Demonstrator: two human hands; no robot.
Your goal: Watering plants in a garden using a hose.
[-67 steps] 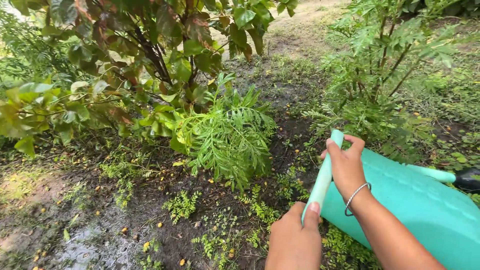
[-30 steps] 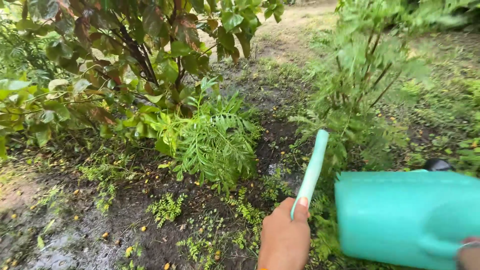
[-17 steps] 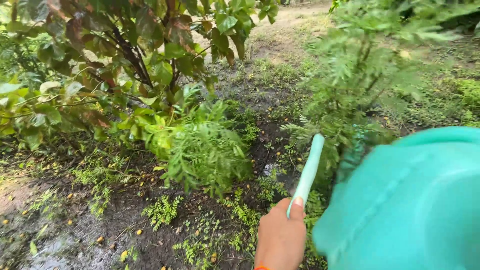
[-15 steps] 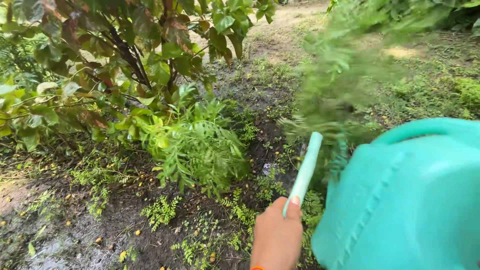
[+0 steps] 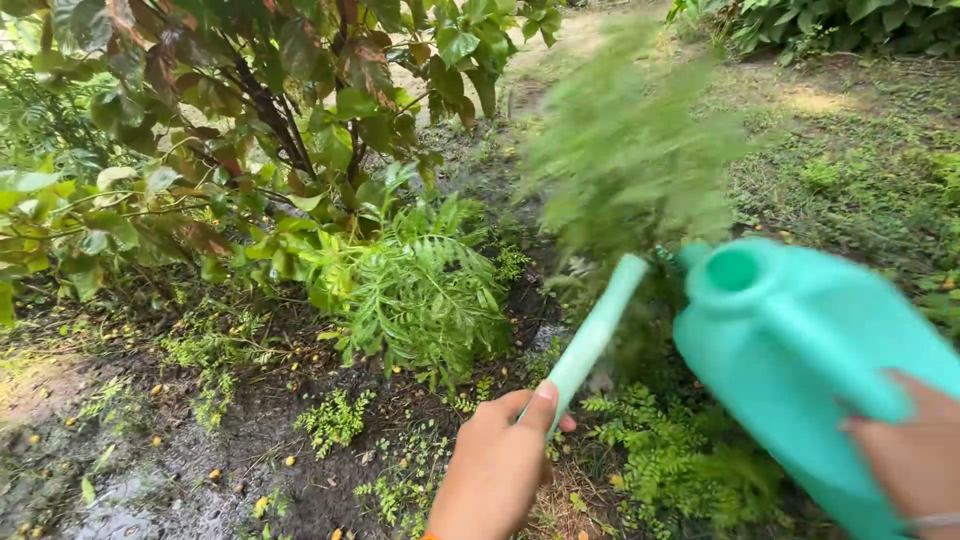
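Hands held a teal watering can between them, nearest the camera. Left hand (image 5: pixel 497 468) was closed round the near end of the pale green spout (image 5: pixel 592 333), thumb laid along it, fingers curled under. Right hand (image 5: pixel 912 437) lay at the lower right edge, fingers wrapped on the can's handle; how firmly it gripped cannot be told, since most of the hand was cut off by the frame. Watering can (image 5: pixel 790 340) was tilted, its round filler opening facing up and toward the plants, body lifted off the ground, w/ the spout running up and away from the left hand.

Risks, as judged: the can's weight sat mostly on the right hand, so a loose grip there could let the body drop or swing onto the small ferns (image 5: pixel 660 465) just below it. Spout served as a lever; pulling hard on it w/ the left hand could bend it or crack it at the joint.

Further out, a feathery plant (image 5: pixel 630 150), blurred, stood just beyond the spout tip, so the spout could snag its stems. Wet dark soil (image 5: pixel 200 470) to the left looked slippery underfoot. Broad-leaved shrub (image 5: pixel 250 120) stood behind, well apart from the can.
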